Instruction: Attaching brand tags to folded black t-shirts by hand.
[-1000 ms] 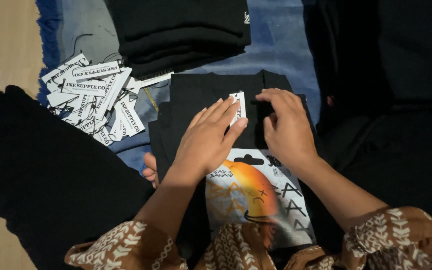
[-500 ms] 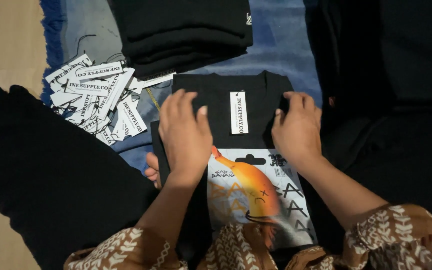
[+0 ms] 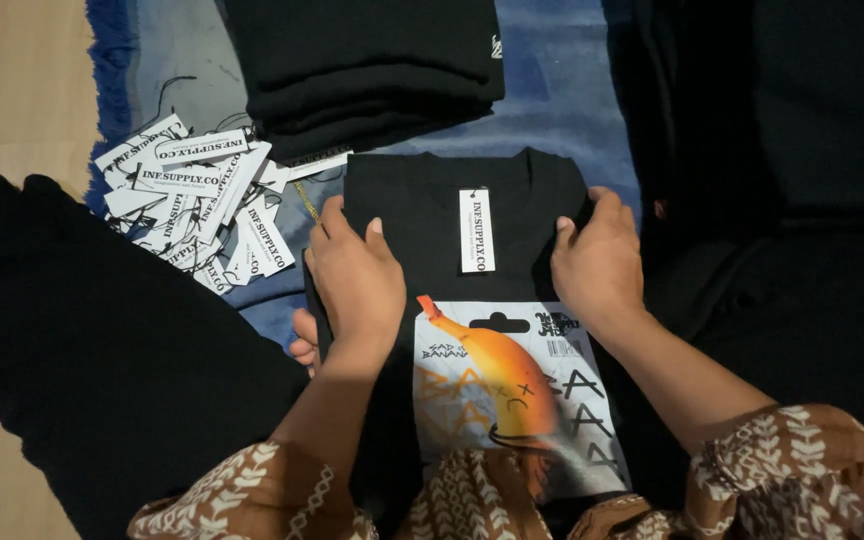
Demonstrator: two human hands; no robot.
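Note:
A folded black T-shirt [image 3: 422, 215] lies in front of me with a white hang tag [image 3: 477, 231] at its collar and a printed card showing an orange banana picture [image 3: 512, 395] on its lower half. My left hand [image 3: 355, 282] presses flat on the shirt's left side, fingers spread toward the left edge. My right hand [image 3: 600, 262] rests on the shirt's right edge, fingers curled over the fold near the shoulder. Neither hand lifts anything.
A heap of several white hang tags [image 3: 197, 200] lies to the left on a blue rug [image 3: 562, 100]. A stack of folded black garments [image 3: 372, 65] sits beyond the shirt. Black fabric covers both sides [image 3: 82, 360]. Bare toes [image 3: 302, 340] show under my left wrist.
Both hands have slid apart from the tag at the collar to the shirt's left and right edges. The tag now lies uncovered and flat.

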